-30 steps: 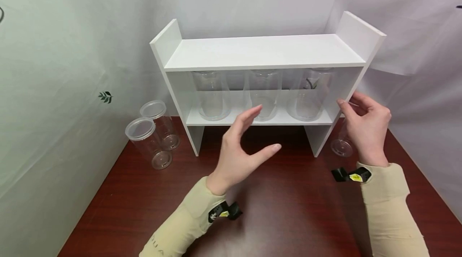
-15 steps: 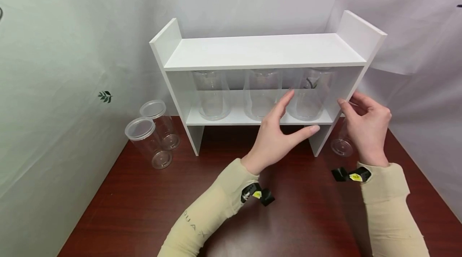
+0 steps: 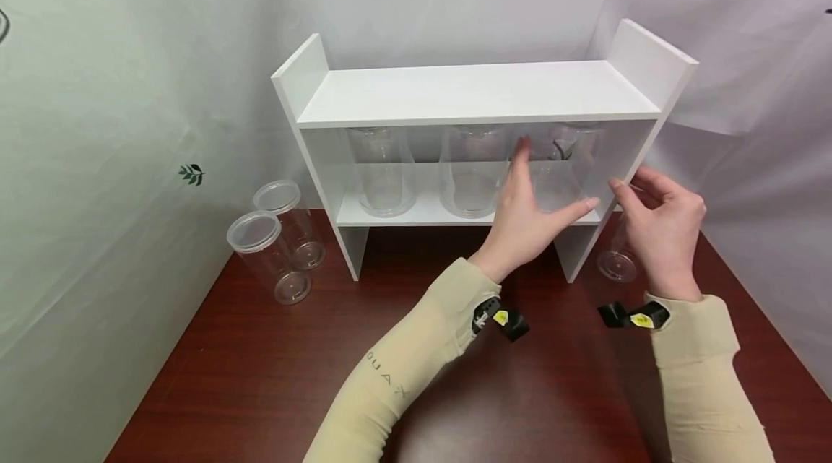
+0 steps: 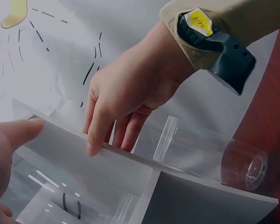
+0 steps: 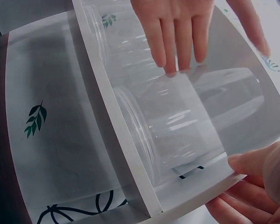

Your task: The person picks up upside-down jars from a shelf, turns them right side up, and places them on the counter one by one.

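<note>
Standing on the lower board of the white shelf (image 3: 468,91), the right clear cup (image 3: 557,174) is the thing that the left hand (image 3: 526,221) reaches for. This cup is upright, at the right end of a row of three, just beside the right side panel of the shelf. The left hand is inside the lower compartment in front of this cup, with straight fingers (image 5: 177,42) spread wide and the thumb pointing to the right. In the right wrist view the fingertips lie on the wall of the cup, but they do not curl around it, so the hand has hold of nothing. The right hand (image 3: 659,232) is at the right side panel of the shelf, and its fingers (image 4: 100,135) rest on the edge of the panel; they are slightly bent and they touch only the board. Behind this hand, outside the shelf, one more clear cup (image 3: 616,261) stands on the table (image 3: 260,376), partly hidden. The middle cup (image 3: 473,170) and the left cup (image 3: 382,170) stand upright on the same lower board, each a little apart from the next one. The top board of the shelf carries nothing that I can see. On the table, left of the shelf and well apart from both hands, two clear lidded jars (image 3: 279,239) stand close together near the white wall cloth.
</note>
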Demonstrator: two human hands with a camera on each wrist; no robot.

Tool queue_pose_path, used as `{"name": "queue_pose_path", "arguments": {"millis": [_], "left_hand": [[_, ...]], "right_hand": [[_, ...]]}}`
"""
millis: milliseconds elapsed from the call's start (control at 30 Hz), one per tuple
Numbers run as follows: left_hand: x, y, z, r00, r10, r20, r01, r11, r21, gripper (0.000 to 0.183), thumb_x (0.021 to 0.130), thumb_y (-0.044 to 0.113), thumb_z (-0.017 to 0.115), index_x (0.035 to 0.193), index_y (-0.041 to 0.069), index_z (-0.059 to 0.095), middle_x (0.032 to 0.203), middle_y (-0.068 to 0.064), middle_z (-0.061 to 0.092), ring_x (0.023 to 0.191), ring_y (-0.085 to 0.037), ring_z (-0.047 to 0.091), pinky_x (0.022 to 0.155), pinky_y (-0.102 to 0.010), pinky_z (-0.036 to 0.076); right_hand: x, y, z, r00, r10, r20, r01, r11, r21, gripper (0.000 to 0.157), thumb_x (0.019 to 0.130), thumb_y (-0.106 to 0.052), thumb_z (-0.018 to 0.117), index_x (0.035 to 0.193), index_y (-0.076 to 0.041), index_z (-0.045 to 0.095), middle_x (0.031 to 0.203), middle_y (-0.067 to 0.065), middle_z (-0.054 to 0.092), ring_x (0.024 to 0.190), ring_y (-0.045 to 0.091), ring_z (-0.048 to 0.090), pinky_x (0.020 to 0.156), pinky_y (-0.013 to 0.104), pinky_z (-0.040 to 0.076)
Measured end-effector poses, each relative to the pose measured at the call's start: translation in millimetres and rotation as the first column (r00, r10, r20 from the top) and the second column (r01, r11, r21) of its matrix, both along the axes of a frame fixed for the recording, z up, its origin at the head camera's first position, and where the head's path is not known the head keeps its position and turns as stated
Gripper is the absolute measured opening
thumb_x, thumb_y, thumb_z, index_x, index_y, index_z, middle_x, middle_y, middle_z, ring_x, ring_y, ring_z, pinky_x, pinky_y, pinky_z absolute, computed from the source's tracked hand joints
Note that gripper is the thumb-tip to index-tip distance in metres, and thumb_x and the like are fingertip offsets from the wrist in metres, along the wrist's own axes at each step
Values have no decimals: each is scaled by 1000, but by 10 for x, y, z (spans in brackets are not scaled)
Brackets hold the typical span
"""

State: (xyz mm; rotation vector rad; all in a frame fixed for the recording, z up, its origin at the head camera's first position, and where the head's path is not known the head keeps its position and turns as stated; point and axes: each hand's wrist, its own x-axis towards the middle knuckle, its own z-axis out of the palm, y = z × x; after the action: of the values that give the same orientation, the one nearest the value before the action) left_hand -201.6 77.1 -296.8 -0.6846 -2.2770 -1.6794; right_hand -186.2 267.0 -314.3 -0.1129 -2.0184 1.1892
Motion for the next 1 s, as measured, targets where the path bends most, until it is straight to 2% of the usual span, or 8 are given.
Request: {"name": "queue_pose_path", "arguments": {"millis": [167, 333, 533, 667, 833, 1000], "left_hand": [[-72, 115, 41, 999, 38, -37, -38, 999, -3, 113, 85, 38, 85, 164, 11, 8, 166, -3, 19, 148, -9, 19, 117, -24, 22], [-117, 174, 21, 996, 52, -67, -52, 999, 0, 106, 90, 33, 80, 163, 7, 7, 166, -7, 19, 149, -10, 18, 117, -22, 19], [-42, 172, -8, 985, 57, -160, -59, 998, -7, 104, 88, 28, 82, 160, 3, 12, 161, -14, 26, 148, -14, 24, 117, -23, 22], [18, 172, -24, 979, 72, -192, -79, 996, -30, 104, 87, 28, 84, 159, 0, 14, 158, -17, 25, 147, -16, 26, 116, -21, 23], [-6, 202, -62, 973, 97, -211, -114, 991, -70, 104, 86, 27, 84, 158, -1, 15, 157, -19, 25, 146, -20, 27, 117, -21, 21], [-109, 237, -108, 979, 104, -175, -122, 988, -98, 103, 87, 25, 83, 158, -2, 14, 159, -21, 27, 148, -22, 27, 118, -21, 19]], "right_hand": [[-5, 2, -7, 1000, -3, -6, 3, 1000, 7, 31, 89, -16, 80, 118, -5, 77, 109, 16, 74, 82, -12, 65, 71, 9, 51], [-10, 0, -16, 1000, -7, -8, 7, 1000, 12, 31, 90, -17, 80, 119, -6, 77, 109, 17, 74, 82, -12, 65, 69, 8, 51], [-7, -8, -13, 1000, -11, -9, 11, 1000, 13, 31, 90, -19, 80, 118, -6, 77, 109, 16, 74, 82, -11, 65, 69, 8, 50], [-8, -6, -7, 1000, -12, -13, 12, 1000, 10, 31, 90, -19, 81, 118, -6, 77, 109, 16, 74, 82, -12, 65, 70, 8, 50], [-16, 3, -13, 1000, -13, -15, 14, 1000, 8, 31, 90, -18, 80, 118, -5, 77, 109, 16, 74, 82, -12, 65, 70, 8, 50], [-23, 9, -31, 1000, -8, -16, 9, 1000, 6, 31, 90, -17, 80, 117, -5, 77, 109, 16, 74, 82, -11, 65, 69, 8, 50]]}}
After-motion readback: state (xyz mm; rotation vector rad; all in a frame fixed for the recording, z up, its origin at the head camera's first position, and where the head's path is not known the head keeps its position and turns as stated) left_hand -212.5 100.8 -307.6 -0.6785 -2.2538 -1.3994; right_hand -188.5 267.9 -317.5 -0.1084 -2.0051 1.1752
